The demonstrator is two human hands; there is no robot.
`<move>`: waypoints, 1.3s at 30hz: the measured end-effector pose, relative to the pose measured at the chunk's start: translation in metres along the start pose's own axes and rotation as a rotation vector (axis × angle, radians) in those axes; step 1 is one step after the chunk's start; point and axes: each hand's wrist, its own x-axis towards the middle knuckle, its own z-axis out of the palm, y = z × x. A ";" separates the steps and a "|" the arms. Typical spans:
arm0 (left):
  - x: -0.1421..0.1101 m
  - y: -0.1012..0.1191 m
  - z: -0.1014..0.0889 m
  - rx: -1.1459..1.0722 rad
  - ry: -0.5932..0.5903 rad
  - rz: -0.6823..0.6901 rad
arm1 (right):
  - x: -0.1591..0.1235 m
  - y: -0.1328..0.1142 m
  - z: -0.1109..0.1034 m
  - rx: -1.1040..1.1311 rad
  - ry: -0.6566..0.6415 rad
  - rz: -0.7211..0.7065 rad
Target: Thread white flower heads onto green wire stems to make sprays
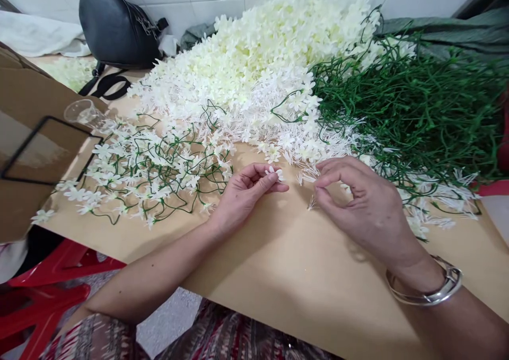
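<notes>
My left hand (247, 190) rests on the brown table (302, 280) with its fingers curled round a small cream flower (274, 172) held at the fingertips. My right hand (360, 203), a silver bangle (431, 291) on its wrist, pinches a small white spiky flower centre (311, 204) between thumb and forefinger just above the table. The two hands are a short gap apart. Right behind them lies a big heap of cream petals and white spiky centres (254, 79).
Finished green vines with white flowers (151, 169) lie at the left. A tangle of bare green stems (417, 105) fills the right. A black bag (115, 28), a clear plastic cup (83, 113) and a cardboard box (24, 137) stand at the far left; red plastic stools (47, 291) below.
</notes>
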 end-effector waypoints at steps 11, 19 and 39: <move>-0.004 -0.001 0.008 0.232 0.044 0.126 | 0.004 -0.003 0.000 0.539 -0.074 0.377; -0.004 -0.002 0.007 0.249 0.018 0.137 | -0.003 0.008 0.007 0.257 -0.095 0.332; -0.013 -0.006 0.014 0.275 -0.138 0.274 | -0.005 -0.003 0.020 0.337 0.084 0.230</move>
